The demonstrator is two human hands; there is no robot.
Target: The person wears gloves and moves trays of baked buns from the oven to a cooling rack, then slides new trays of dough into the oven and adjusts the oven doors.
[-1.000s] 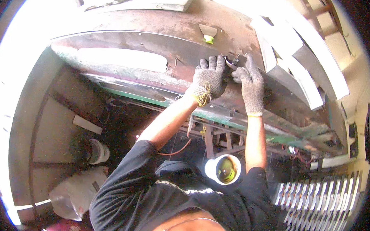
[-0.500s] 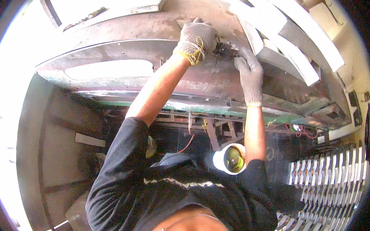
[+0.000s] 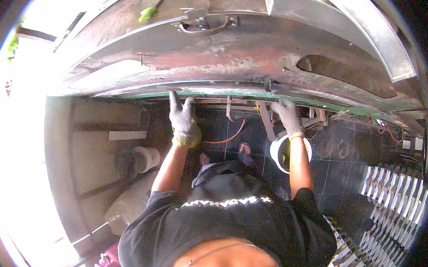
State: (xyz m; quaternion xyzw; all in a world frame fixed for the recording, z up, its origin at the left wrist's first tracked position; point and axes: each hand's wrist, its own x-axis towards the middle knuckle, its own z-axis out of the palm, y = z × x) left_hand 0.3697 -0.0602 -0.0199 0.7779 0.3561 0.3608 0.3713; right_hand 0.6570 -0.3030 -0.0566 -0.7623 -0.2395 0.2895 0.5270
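A long curved, rust-stained metal panel (image 3: 236, 53) spans the upper view, with a green strip along its lower edge. My gloved left hand (image 3: 183, 117) is at that edge, its forefinger stretched up against it and its fingers apart. My gloved right hand (image 3: 289, 116) rests at the same edge farther right, fingers slightly bent and apart. Neither appears to hold anything. A curved metal handle with a bracket (image 3: 202, 25) is on the panel's upper part, left of centre. A scraper with a green handle (image 3: 147, 13) lies above it.
Bright metal strips (image 3: 389, 45) lie atop the right side. Below are a white bucket (image 3: 275, 153) beside my right arm, another bucket (image 3: 148, 159) at left, an orange hose (image 3: 223, 138), stacked slatted pieces (image 3: 393, 189) at right and my feet (image 3: 244, 149) on dark floor tiles.
Both hands have left the dark bracket on the panel's upper part and moved down to its lower edge, uncovering the handle there. The view has shifted, showing more of the floor below the panel.
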